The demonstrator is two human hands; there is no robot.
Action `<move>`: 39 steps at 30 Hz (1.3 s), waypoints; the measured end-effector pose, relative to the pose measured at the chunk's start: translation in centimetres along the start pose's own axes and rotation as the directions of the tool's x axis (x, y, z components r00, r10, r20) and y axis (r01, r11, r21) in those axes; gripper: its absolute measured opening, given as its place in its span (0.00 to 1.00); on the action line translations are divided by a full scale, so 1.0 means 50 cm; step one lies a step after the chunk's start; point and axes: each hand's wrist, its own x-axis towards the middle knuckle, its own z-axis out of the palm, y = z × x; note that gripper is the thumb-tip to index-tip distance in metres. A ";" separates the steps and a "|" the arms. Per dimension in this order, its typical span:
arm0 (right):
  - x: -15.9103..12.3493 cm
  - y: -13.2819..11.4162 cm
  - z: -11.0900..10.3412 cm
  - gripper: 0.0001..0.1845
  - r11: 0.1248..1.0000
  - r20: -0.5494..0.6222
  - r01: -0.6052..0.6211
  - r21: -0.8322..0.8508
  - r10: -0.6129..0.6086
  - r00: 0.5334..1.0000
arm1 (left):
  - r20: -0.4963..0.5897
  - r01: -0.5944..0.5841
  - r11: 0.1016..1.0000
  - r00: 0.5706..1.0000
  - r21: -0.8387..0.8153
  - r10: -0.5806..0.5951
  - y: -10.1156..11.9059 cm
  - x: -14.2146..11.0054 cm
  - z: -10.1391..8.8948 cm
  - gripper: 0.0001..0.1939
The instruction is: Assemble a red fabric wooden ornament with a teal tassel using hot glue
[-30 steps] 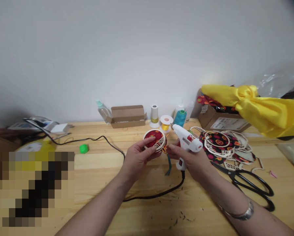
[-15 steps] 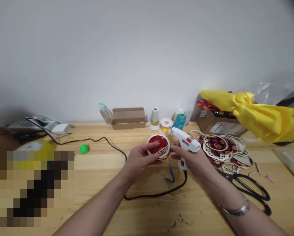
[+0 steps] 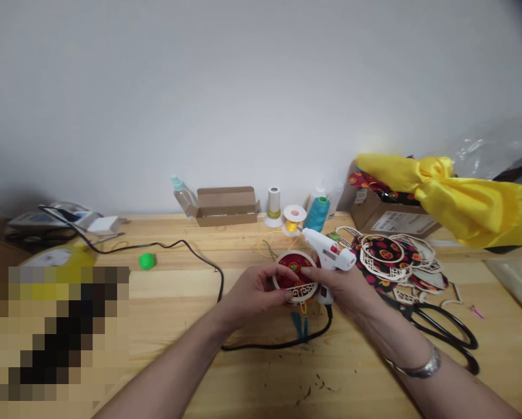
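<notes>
A round ornament (image 3: 294, 266) has a pale wooden rim, red patterned fabric and a lattice cut-out along its lower part. My left hand (image 3: 261, 291) grips its left side, with fingers over the face and the thumb low on the lattice. From the right, my right hand (image 3: 343, 288) pinches its edge, thumb on the fabric and other fingers hidden. Blue-green tassels (image 3: 303, 327) hang below on a yellow loop. A white hot glue gun (image 3: 329, 250) lies right against my right hand, partly covered by it; whether the hand also bears it I cannot tell.
Black-handled scissors (image 3: 446, 329) and a heap of wooden frames and fabric pieces (image 3: 396, 262) lie at right. Thread spools (image 3: 294, 214) and an open cardboard box (image 3: 226, 212) stand along the wall. A black cord (image 3: 269, 347) crosses the table; a green cap (image 3: 147, 261) sits left.
The ornament has moved to the right and slightly down, with my left hand following. My right thumb now rests on its face. The tassels hang differently; the glue gun has barely shifted.
</notes>
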 end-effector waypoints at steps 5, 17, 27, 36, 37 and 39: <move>0.001 0.005 0.000 0.16 1.000 -0.042 -0.005 0.003 0.005 0.999 | -0.056 -0.048 0.988 0.998 -0.144 0.040 0.006 -0.005 0.007 0.21; -0.003 -0.008 0.007 0.19 0.999 -0.078 0.036 -0.024 -0.038 0.996 | -0.049 0.104 0.976 0.992 -0.191 -0.115 0.001 0.001 0.012 0.17; -0.005 -0.007 0.007 0.16 0.997 -0.063 0.000 -0.083 -0.006 0.998 | -0.084 0.212 0.958 0.969 -0.191 -0.232 0.000 0.003 0.013 0.14; -0.003 -0.002 0.003 0.16 0.993 -0.043 0.019 -0.114 -0.024 0.999 | -0.101 0.194 0.966 0.972 -0.173 -0.213 0.005 0.000 0.015 0.10; -0.002 -0.002 0.002 0.16 0.991 -0.044 0.029 -0.129 -0.035 0.998 | -0.106 0.196 0.965 0.971 -0.175 -0.216 0.006 0.000 0.015 0.10; 0.000 -0.006 0.000 0.16 0.985 -0.046 0.038 -0.166 -0.047 0.998 | -0.128 0.196 0.963 0.967 -0.187 -0.221 0.008 0.001 0.011 0.10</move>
